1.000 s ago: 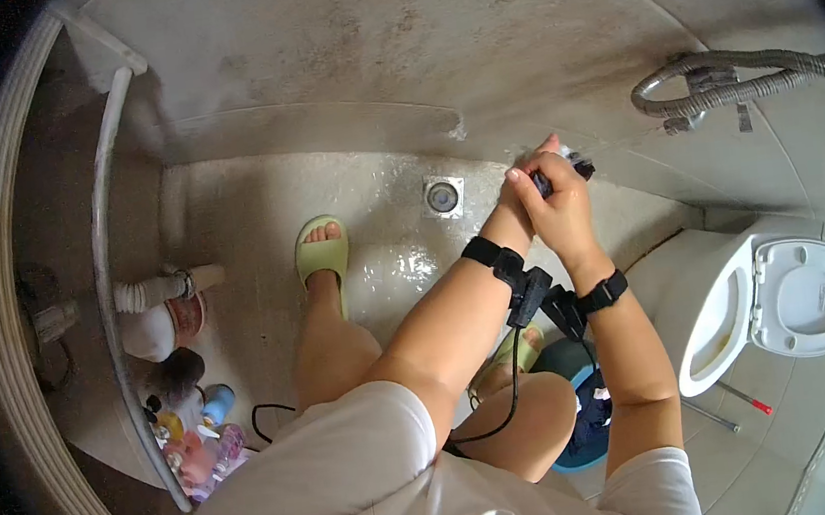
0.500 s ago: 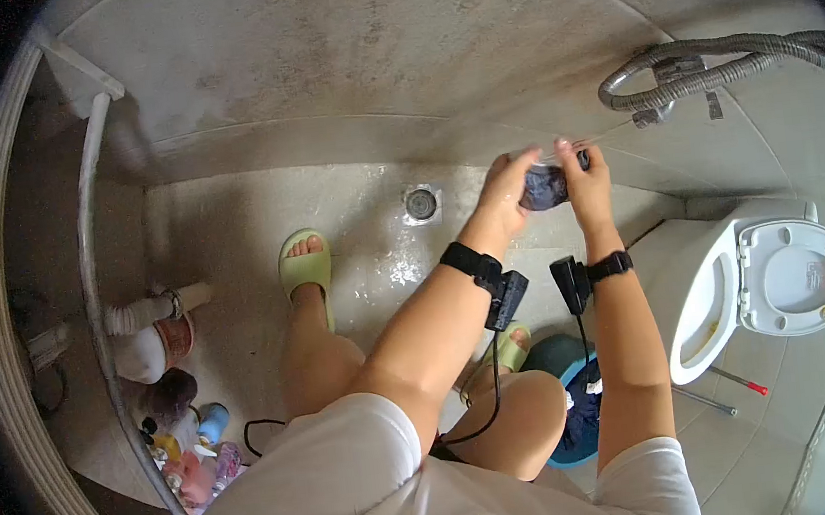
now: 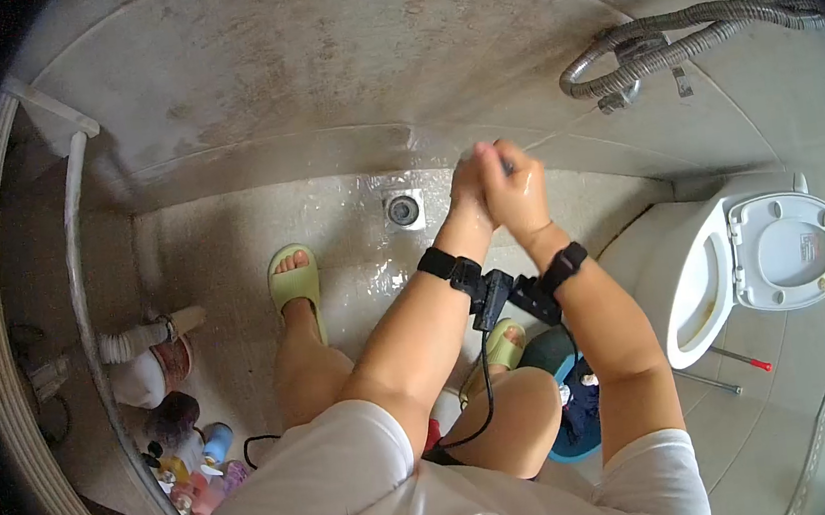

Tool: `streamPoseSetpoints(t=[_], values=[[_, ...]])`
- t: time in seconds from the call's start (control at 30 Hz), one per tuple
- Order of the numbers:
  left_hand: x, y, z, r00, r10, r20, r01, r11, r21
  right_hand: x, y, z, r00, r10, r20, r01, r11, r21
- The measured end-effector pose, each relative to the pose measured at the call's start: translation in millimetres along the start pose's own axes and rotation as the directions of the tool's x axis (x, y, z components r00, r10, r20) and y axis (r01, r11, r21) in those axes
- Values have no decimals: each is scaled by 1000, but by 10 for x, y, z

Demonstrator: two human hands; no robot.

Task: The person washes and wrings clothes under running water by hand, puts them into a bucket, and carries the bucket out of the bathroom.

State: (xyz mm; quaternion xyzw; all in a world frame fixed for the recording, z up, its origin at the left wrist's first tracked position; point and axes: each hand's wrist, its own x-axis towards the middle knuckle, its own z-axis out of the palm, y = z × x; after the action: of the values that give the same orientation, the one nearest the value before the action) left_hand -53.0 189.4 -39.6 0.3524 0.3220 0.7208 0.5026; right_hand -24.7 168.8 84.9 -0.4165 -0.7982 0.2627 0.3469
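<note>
Grip: left hand (image 3: 469,189) and right hand (image 3: 521,196) pressed together, fingers closed around a dark cloth (image 3: 507,164); only a sliver of it shows between the fingers, rest hidden. Hands are wet, up near the wall (image 3: 313,77), right of the floor drain (image 3: 404,210). Each wrist carries a black strap (image 3: 436,263) with a boxy module, the two modules close together below the hands. Floor (image 3: 223,267) wet and shiny around the drain. Green slipper (image 3: 293,282) on the left foot. Coiled shower hose (image 3: 653,58) on the wall, upper right. Toilet (image 3: 670,266) at right, lid up. Blue bucket (image 3: 574,454) with dark clothes (image 3: 581,406) inside, beside the right knee. Bottles (image 3: 217,442) grouped lower left.
</note>
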Motion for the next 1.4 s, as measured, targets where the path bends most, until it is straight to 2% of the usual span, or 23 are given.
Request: streamPoseSetpoints(t=[0.03, 0.07, 0.1, 0.13, 0.2, 0.27, 0.33, 0.37, 0.4, 0.43, 0.5, 0.6, 0.63, 0.73, 0.77, 0.9, 1.0, 1.03, 1.1, 1.2, 1.3, 1.37, 1.4], values=[[-21, 440, 158, 931, -333, -149, 255, 885, -389, 19, 122, -13, 997, 72, -26, -73, 995, -69], [-8, 704, 259, 748, -647, -146, 356, 578, -735, 68, 224, -47, 989, 132, -61, -139, 981, -135], [-2, 687, 288, 683, -709, -176, 407, 569, -714, 105, 273, -89, 986, 161, -52, -166, 977, -135], [-14, 594, 258, 719, -683, -131, 417, 574, -705, 138, 356, -116, 986, 159, -53, -165, 977, -136], [15, 542, 264, 695, -699, -167, 427, 589, -686, 229, 465, -164, 939, 311, -148, -331, 934, -136], [4, 650, 267, 673, -716, -188, 450, 598, -664, 263, 487, -329, 932, 337, -132, -359, 907, -219], [44, 699, 191, 659, -720, -217, 461, 614, -641, 240, 349, -458, 949, 298, -99, -309, 942, -129], [45, 655, 144, 633, -740, -228, 441, 587, -679, 214, 213, -555, 878, 476, 44, -476, 879, -26], [39, 612, 111, 605, -761, -234, 422, 555, -717, 179, 195, -583, 879, 475, 43, -475, 880, -29], [42, 568, 92, 597, -779, -189, 453, 523, -722, 150, 187, -626, 947, 301, 109, -287, 949, -128], [15, 562, 153, 550, -805, -221, 517, 536, -667, 126, 91, -642, 972, 6, 233, 54, 967, -251], [10, 575, 177, 432, -845, -315, 613, 531, -585, 167, 29, -612, 973, -46, 226, 128, 923, -363], [-7, 624, 172, 451, -841, -299, 624, 537, -567, 188, -63, -630, 980, 27, 197, 56, 913, -404], [-3, 586, 159, 461, -832, -309, 626, 552, -551, 238, -71, -632, 989, 37, 141, 34, 882, -470], [0, 542, 145, 452, -828, -332, 617, 559, -554, 233, -55, -626, 990, -28, 140, 95, 864, -494], [-12, 455, 121, 487, -806, -337, 597, 589, -545, 229, 31, -621, 995, -53, 90, 90, 877, -473], [-25, 485, 115, 470, -779, -414, 571, 627, -530, 244, 47, -629, 991, -118, 56, 130, 879, -458], [-34, 538, 102, 491, -796, -355, 593, 603, -533, 254, 35, -628, 989, -147, 33, 147, 887, -439], [-10, 635, 127, 447, -843, -300, 650, 536, -538, 251, 15, -619, 984, -179, 5, 164, 892, -422], [34, 774, 153, 440, -878, -190, 610, 447, -654, 141, -54, -599, 997, -74, 17, 75, 945, -318], [10, 774, 70, 706, -700, 106, 572, 475, -669, -46, -185, -551, 960, 143, 239, -173, 979, 109], [83, 216, -133, 781, -526, 336, 585, 430, -688, -109, -174, -554, 955, 85, 283, -135, 978, 161], [88, 230, -101, 778, -525, 346, 593, 430, -681, -120, -159, -576, 950, 90, 298, -149, 972, 183]])
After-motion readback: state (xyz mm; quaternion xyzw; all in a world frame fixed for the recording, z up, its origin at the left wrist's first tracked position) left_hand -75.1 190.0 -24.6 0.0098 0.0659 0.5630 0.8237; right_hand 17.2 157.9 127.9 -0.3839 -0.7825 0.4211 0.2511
